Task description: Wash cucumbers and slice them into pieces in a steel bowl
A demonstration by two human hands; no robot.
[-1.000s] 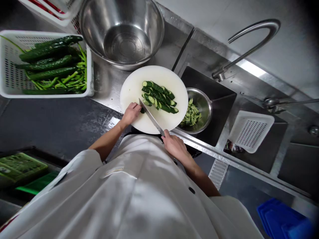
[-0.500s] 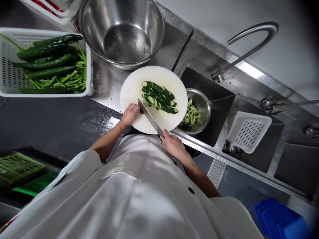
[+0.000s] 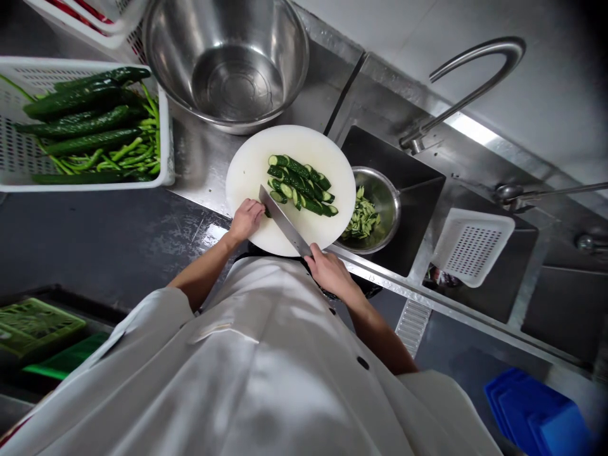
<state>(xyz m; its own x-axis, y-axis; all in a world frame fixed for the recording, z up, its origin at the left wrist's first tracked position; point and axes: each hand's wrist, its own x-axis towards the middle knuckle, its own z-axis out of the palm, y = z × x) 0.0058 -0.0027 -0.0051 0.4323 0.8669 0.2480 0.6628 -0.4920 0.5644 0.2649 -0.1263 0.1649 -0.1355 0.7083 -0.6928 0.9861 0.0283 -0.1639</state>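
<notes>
A round white cutting board (image 3: 247, 158) lies on the steel counter. My right hand (image 3: 325, 269) is wrapped round the handle of a knife (image 3: 285, 223), whose blade slants up and left across the board. At the board's lower left, my left hand (image 3: 247, 218) has its fingers bent together on a small cucumber piece (image 3: 267, 213), mostly hidden beside the blade tip. Several cut cucumber lengths (image 3: 301, 183) lie in slanted rows right of the blade. Sliced cucumber (image 3: 363, 216) fills part of a metal bowl (image 3: 393, 218) at the board's right.
A large steel basin (image 3: 237, 117) stands behind the board. At left is a white basket (image 3: 166, 145) of cucumbers and green peppers. Sinks, a curved faucet (image 3: 475, 79) and a white strainer basket (image 3: 475, 244) are at right. Blue bins (image 3: 536, 411) sit lower right.
The whole view has shifted slightly, with the counter items a little further left. Both hands keep nearly the same places on the knife and at the board's left.
</notes>
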